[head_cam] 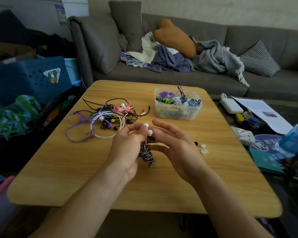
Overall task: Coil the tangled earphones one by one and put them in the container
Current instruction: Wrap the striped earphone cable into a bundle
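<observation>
We are somewhere in the middle of the job, as far as we can judge. Our left hand (127, 148) has its fingers (136, 130) curled round a black-and-white striped earphone (147, 154), whose cord is already wound into a tight bundle hanging just below them, with the two white earbuds (148, 129) poking up right at the fingertips. Our right hand (175, 148) is loose and holds nothing, its straight fingers (163, 125) spread just beside the bundle, so we take it that the winding of this one is about finished and only the drop into the container remains. That container (177, 115), a clear tub, stands beyond our right fingertips and well apart from them; it already holds a good heap of coiled earphones in purple, green, blue and white, which is the work done. What is left lies beyond our left fingertips: a tangled pile of earphones (108, 115) with purple, black, white, pink-striped and yellow cords knotted together on the wooden table (62, 177). We cannot count the sets in that knot, but several clearly remain. Just past the outer edge of our right hand a few small loose ear tips (203, 148) sit on the tabletop; whether they belong to the earphone in hand we cannot tell.
</observation>
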Tool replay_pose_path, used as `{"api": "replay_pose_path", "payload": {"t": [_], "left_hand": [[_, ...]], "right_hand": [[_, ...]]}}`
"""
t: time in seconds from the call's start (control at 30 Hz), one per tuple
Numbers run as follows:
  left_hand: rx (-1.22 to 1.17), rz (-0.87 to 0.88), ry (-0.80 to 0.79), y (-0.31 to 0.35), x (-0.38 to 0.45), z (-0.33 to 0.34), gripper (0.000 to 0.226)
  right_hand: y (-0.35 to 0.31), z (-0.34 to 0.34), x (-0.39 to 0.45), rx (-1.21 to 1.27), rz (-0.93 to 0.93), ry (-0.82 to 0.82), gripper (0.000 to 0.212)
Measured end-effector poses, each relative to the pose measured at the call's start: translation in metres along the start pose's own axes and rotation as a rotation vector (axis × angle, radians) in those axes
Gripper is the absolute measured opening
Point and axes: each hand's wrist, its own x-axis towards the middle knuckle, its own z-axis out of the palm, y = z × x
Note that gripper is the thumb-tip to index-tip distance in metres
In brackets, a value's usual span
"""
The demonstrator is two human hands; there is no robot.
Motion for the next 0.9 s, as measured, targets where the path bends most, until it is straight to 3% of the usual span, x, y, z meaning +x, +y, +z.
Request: {"api": "replay_pose_path", "payload": {"t": [0.13, 0.27, 0.43, 0.63, 0.73, 0.9], "left_hand": [[-0.067, -0.015, -0.029, 0.001, 0.004, -0.003, 0.016], [-0.092, -0.042, -0.001, 0.000, 0.009, -0.006, 0.018], [0.201, 0.116, 0.080, -0.004, 0.012, -0.008, 0.013], [0.295, 0.143, 0.008, -0.011, 0.011, -0.007, 0.011], [0.417, 0.190, -0.040, -0.015, 0.014, -0.008, 0.019], [0.810, 0.464, -0.142, -0.014, 0.009, -0.003, 0.034]], "right_hand": [[0.006, -0.007, -0.001, -0.422, 0.015, -0.027, 0.075], [0.008, -0.004, 0.000, -0.333, 0.033, 0.043, 0.050], [0.009, -0.007, 0.002, -0.268, -0.003, 0.149, 0.025], [0.013, -0.009, 0.005, -0.278, -0.060, 0.079, 0.027], [0.016, -0.005, 0.007, -0.322, -0.084, 0.166, 0.029], [0.017, -0.001, 0.012, -0.432, -0.104, 0.285, 0.029]]}}
